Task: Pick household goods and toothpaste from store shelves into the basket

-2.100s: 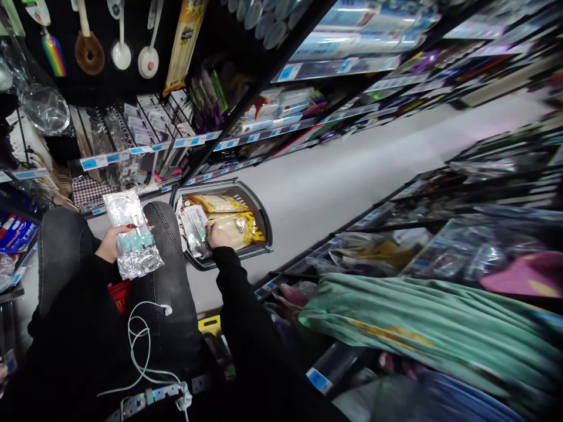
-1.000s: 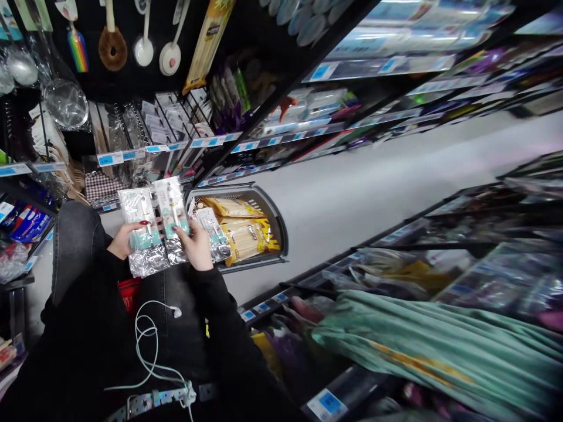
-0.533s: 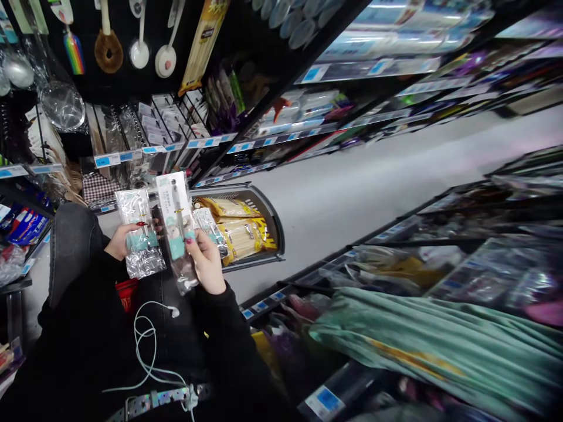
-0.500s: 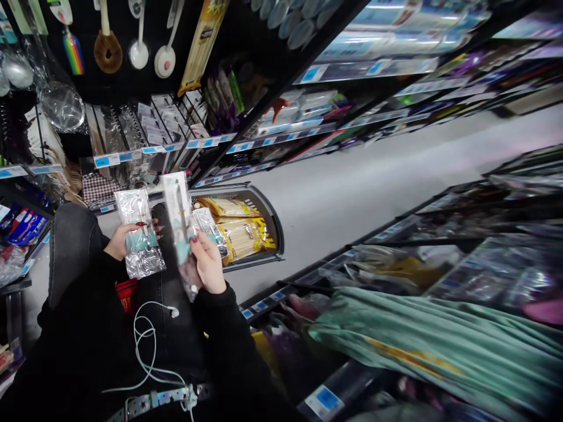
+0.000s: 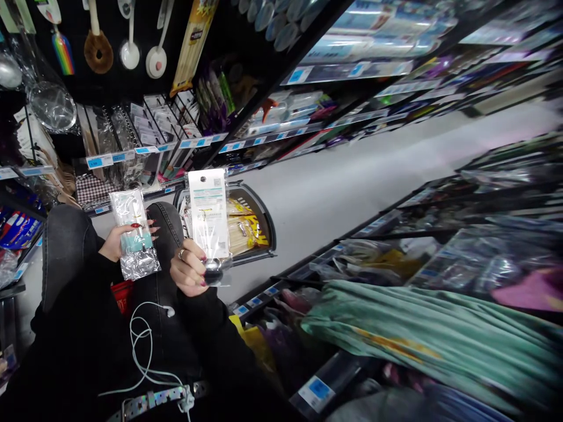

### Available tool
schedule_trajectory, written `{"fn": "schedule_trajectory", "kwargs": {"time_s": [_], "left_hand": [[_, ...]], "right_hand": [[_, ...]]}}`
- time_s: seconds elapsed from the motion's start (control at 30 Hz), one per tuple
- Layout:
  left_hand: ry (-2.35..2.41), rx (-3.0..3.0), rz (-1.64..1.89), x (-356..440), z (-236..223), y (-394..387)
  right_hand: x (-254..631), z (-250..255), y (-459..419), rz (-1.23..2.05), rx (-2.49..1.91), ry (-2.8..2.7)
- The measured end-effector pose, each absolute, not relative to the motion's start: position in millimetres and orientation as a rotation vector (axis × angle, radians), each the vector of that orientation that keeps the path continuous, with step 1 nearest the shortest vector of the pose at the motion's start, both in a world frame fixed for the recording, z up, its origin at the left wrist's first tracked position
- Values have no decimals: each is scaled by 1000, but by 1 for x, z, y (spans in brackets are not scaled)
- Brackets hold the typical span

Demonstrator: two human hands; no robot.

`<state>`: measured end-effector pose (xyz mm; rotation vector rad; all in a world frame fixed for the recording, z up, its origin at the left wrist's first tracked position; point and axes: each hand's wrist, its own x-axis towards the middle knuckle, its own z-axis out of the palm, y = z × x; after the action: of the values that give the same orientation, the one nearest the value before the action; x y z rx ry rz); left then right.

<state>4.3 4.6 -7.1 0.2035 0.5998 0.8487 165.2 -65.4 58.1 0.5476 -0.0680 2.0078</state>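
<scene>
My left hand (image 5: 115,241) grips a clear-wrapped packet (image 5: 137,241) with a white and teal card, one thumb with a red nail lying over its front. In my right hand (image 5: 190,266) is a packaged spoon (image 5: 208,220), its white printed card back facing me and a shiny rounded metal bowl showing at the lower end. Both packets are held upright above my knees, side by side and apart. Behind the right one, partly covered by it, a dark shopping basket (image 5: 271,234) stands on the floor with yellow packs of chopsticks (image 5: 248,233) inside.
Shelf racks (image 5: 112,159) with packaged utensils stand ahead on the left, with a strainer (image 5: 53,106) and a round brown brush (image 5: 98,51) hanging above. A green cloth-like bundle (image 5: 396,328) lies on the right shelf. White earphones (image 5: 149,346) hang over my lap; grey aisle floor (image 5: 334,181) runs rightward.
My right hand has turned its packet over, so the white printed back now faces me, and moved it slightly right in front of the basket. The left packet stays nearly in place.
</scene>
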Motion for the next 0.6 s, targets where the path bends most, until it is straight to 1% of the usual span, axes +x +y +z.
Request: {"fn": "schedule_trajectory", "kwargs": {"time_s": [0.13,0.2,0.27,0.3,0.33,0.4,0.47,0.5,0.53,0.6], "left_hand": [[590,206,847,4,-8,5],[593,206,848,4,-7,5],[603,208,848,4,-6,5],[610,208,849,4,-5,5],[617,208,848,5,-4,4],[629,207,841,5,-1,4],[627,206,834,5,1,4],[624,208,833,5,2,4],[622,212,837,5,2,4],[622,217,848,5,2,4]], "right_hand": [[167,56,-65,1991,530,-146],[168,54,-65,1932,356,-309],[171,54,-66,1795,-78,-540],[175,54,-65,1658,-377,-664],[180,55,-64,1468,-696,-789],[199,55,-60,983,-1265,-1043],[230,50,-51,533,-1671,-1282],[248,44,-45,375,-1847,-1380],[266,36,-38,271,-2021,-1451],[300,11,-25,225,-2383,-1562]]}}
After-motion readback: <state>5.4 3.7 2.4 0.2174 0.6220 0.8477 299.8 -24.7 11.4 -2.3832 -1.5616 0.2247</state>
